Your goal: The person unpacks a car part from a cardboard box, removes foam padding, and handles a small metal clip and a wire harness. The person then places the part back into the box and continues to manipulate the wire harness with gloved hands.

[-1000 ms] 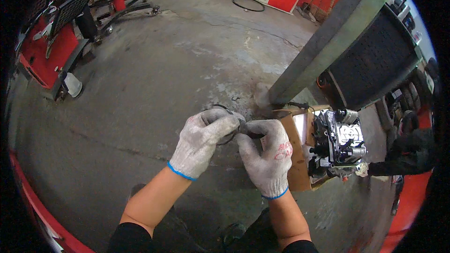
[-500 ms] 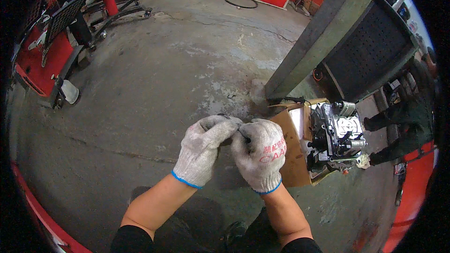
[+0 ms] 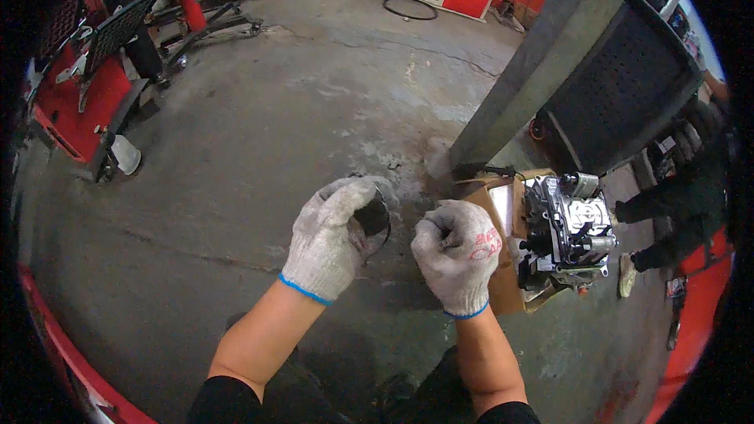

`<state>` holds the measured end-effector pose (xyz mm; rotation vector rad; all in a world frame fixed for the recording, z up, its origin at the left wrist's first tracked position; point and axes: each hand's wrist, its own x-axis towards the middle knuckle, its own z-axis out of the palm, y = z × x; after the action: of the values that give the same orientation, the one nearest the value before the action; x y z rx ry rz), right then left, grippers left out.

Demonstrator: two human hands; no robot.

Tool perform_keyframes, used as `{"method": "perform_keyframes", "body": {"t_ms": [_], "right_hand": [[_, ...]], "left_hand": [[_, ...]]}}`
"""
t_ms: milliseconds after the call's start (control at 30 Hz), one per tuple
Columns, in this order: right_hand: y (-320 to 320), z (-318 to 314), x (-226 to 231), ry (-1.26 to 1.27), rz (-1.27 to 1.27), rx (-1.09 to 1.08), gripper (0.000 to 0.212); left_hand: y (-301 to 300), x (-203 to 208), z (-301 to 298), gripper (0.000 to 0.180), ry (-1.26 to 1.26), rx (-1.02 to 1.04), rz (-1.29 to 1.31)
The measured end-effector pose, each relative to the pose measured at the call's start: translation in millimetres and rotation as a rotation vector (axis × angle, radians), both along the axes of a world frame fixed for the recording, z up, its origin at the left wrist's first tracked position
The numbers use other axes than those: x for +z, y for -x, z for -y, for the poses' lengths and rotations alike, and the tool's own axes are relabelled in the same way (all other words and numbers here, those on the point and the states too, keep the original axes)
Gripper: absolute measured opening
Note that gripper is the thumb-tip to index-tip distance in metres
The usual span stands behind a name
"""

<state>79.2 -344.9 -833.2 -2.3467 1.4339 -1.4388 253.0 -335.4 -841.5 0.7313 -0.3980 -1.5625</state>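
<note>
My left hand, in a white knitted glove with a blue cuff, is closed on a thin black loop. The loop bows out to the right of the fingers, and the floor shows through it. Apart from it, my right hand is curled into a fist in a matching glove with red print. A dark gap shows between its thumb and forefinger; whether anything small is held inside is hidden. Just right of that hand, a metal and black mechanical unit with silver cylinders rests on an opened cardboard box.
A grey steel post rises behind the box, with a black perforated panel beyond it. Another person's dark-trousered legs are at the right. Red equipment and a white bottle stand at the left. A black hoop lies far back.
My hands were together over a small dark thing and have moved apart, the right one to the right. The black loop now shows open at my left hand.
</note>
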Motion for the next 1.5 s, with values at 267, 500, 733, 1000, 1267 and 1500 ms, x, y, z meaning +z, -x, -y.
{"method": "perform_keyframes", "body": {"t_ms": [267,500,733,1000,1267,1500], "right_hand": [[-5.2,-1.6,-0.5,-0.064,-0.047,0.085,0.017],[-7.8,-3.3,1.8,0.042,-0.120,0.071,0.018],[-4.5,-1.5,1.0,0.109,-0.154,0.109,0.021],[-4.0,5.4,0.7,0.217,-0.034,0.130,0.018],[3.5,8.0,-4.1,0.132,-0.033,0.126,0.017],[-9.7,-0.1,1.1,0.023,-0.019,0.121,0.023]], "left_hand": [[6.1,8.8,-2.8,0.023,0.002,0.038,0.070],[20.6,7.2,-12.4,0.021,0.026,-0.031,0.138],[26.6,4.2,-14.5,0.021,0.002,-0.038,0.115],[21.7,-0.3,-10.9,0.020,-0.017,-0.084,0.031],[10.5,-1.4,-3.4,0.024,0.017,-0.016,-0.026],[12.6,-1.4,-3.4,0.024,0.000,0.030,0.121]]}}
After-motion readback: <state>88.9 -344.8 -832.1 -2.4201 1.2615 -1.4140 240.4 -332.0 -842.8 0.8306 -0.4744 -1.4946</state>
